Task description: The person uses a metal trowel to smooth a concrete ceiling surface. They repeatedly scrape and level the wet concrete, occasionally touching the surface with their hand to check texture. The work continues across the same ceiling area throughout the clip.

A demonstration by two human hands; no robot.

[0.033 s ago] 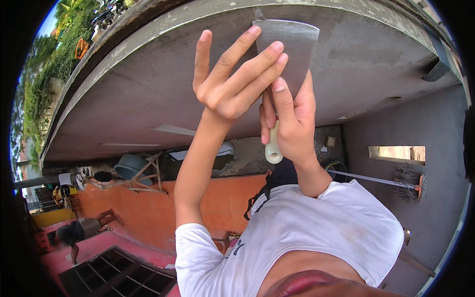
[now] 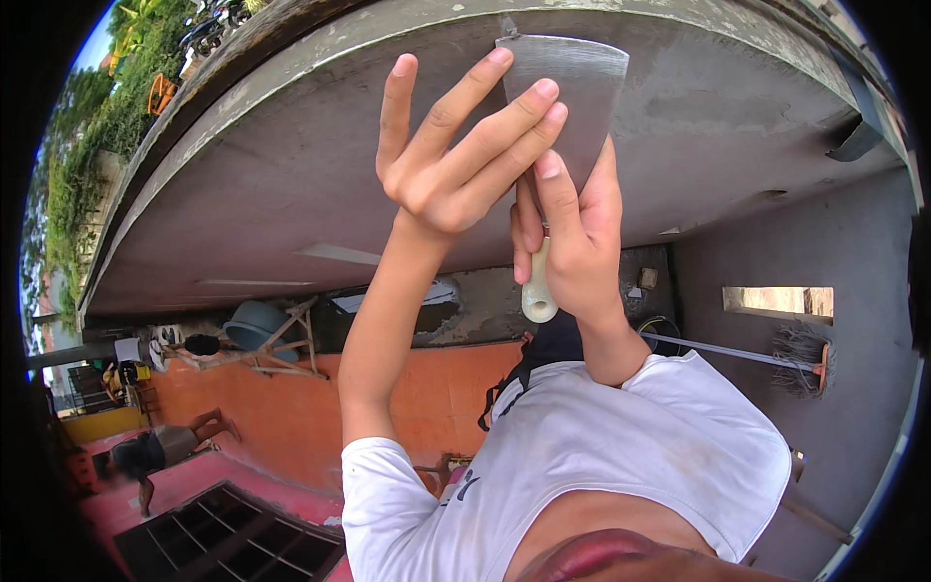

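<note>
A broad-bladed putty knife [image 2: 580, 82] with a pale handle is pressed to or held close against a grey plastered surface [image 2: 698, 97], its blade pointing up. My right hand [image 2: 582, 233] grips it where the blade meets the handle, with the thumb along the blade. My left hand [image 2: 456, 160] has its fingers spread, and some fingertips rest on the left part of the blade. A small lump of grey mortar [image 2: 509, 27] shows by the blade's upper left corner.
A long-handled brush [image 2: 800, 359] leans at the right, beside a dark bucket [image 2: 661, 335]. On the left, a grey-blue basin [image 2: 254, 325] stands by a wooden stand [image 2: 291, 339]. Another person [image 2: 160, 451] is bending at the far lower left, near a dark grille [image 2: 233, 533].
</note>
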